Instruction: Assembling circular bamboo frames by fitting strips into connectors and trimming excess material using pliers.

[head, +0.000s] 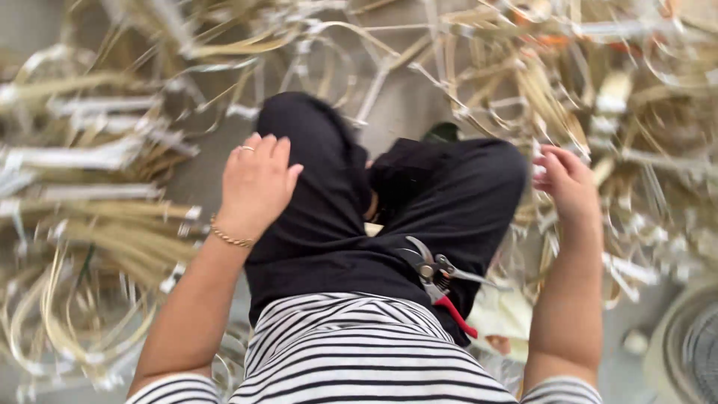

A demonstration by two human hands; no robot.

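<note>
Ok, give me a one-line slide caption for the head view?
Seated person, left hand on knee, right hand reaching into cane strips, pruning shears on lap.

- Looks like a weaving or basketry workshop, floor-level.
- Heaped all around with pale cane strips [97, 224], loose, curled and bundled, covering most of the grey floor [404, 97].
- More strips and bent hoops piled at the top right [553, 82], tangled, blurred by motion.
- Worked from a seat on the floor: legs in black trousers [336, 217] folded among the material.
- Shears [437, 277] with red handles lying on the lap, a cutting tool for such stuff.
- Round fan grille [692, 348] at the lower right edge, standing on the floor.
</note>
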